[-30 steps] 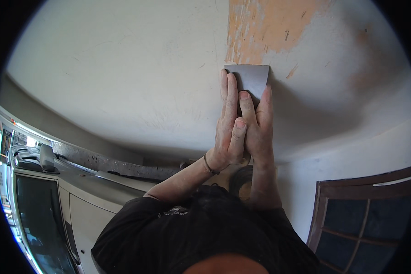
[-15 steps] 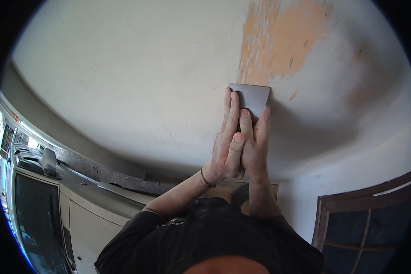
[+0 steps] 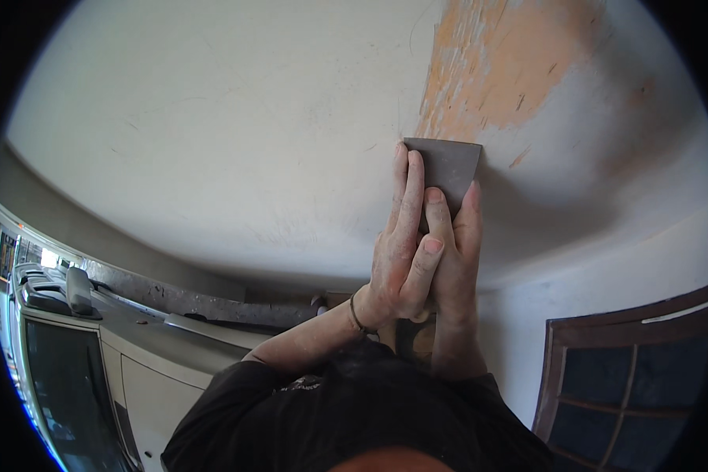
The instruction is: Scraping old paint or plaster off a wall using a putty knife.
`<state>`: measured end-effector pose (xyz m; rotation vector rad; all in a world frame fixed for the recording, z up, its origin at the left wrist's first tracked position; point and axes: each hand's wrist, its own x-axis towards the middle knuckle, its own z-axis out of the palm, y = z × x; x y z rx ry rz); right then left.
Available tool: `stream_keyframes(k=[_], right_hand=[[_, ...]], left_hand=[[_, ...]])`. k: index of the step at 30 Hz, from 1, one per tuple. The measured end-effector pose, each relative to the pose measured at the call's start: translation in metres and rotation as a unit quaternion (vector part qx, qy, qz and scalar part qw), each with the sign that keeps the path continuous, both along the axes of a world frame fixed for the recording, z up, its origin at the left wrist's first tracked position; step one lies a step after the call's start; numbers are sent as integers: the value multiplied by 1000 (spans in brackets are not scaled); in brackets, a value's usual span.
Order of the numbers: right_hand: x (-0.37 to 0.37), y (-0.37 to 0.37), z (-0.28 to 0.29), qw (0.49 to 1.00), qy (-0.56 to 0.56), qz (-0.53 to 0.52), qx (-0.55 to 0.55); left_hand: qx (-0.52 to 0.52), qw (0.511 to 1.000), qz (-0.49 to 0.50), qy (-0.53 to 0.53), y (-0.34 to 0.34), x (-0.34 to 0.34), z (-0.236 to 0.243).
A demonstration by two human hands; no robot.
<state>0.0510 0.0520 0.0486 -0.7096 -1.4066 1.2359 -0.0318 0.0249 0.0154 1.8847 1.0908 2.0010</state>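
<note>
- My left hand (image 3: pixel 400 266) and right hand (image 3: pixel 455 263) squeeze together, clamped on the flat scraper (image 3: pixel 452 164).
- My left fingers lie straight by the blade's left edge.
- The blade's top edge is at the bottom end of the orange patch (image 3: pixel 505 71) on the pale wall (image 3: pixel 252 134).
- Left: a pale cabinet (image 3: pixel 161 393).

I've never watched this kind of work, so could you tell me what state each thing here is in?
Metal scraper: held, blade edge at the orange patch's lower end
Left hand: fingers extended along the scraper's left side
Right hand: closed on the scraper
Orange patch: ragged-edged, streaked
Wall: pale, marked
Pale cabinet: seems shut
Brown-framed panes: dark; cannot tell if open
</note>
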Motion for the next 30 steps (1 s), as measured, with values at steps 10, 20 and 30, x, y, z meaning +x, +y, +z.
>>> stream_keyframes(k=[10,20,30], right_hand=[[3,11,-6,998,-39,-10,47],[-13,22,29,994,33,8,107],[-4,-4,-6,992,-61,-61,88]], left_hand=[[-4,1000,27,-15,10,7,-7],[74,997,8,14,1,-12,59],[48,994,72,61,-5,-10,4]])
